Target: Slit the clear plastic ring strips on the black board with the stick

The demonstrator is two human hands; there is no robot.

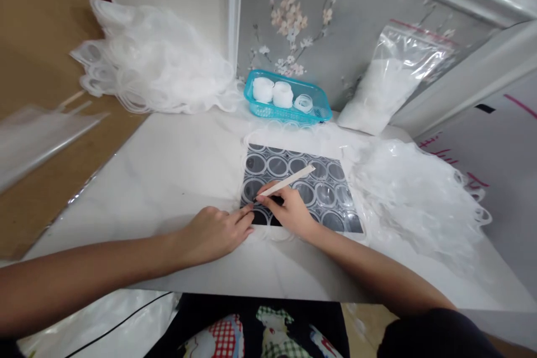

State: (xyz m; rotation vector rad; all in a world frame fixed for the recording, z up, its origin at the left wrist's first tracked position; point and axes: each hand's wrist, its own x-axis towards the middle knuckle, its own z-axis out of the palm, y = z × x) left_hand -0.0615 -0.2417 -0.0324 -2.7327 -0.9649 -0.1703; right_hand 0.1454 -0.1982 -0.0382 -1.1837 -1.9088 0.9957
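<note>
A black rectangular panel (331,220) lies on the white table, covered by a translucent sheet of joined plastic rings (325,194). My right hand (289,207) grips a slim, flat, cream-coloured stick (289,179), pinched near its lower end. The stick slants up to the right, and its low tip is down by the rings at the panel's left side; what the tip is made of is too small to tell. My left hand (222,229) rests at the panel's lower left corner, fingers stretched out and fingertips touching the sheet close to the stick's tip. It holds nothing.
A turquoise basket (289,114) with white ring rolls stands behind the panel. Heaps of clear ring sheets lie at the back left (155,61) and right (415,196). A filled zip bag (390,78) leans on the back wall. The table's left edge borders a brown surface (42,28).
</note>
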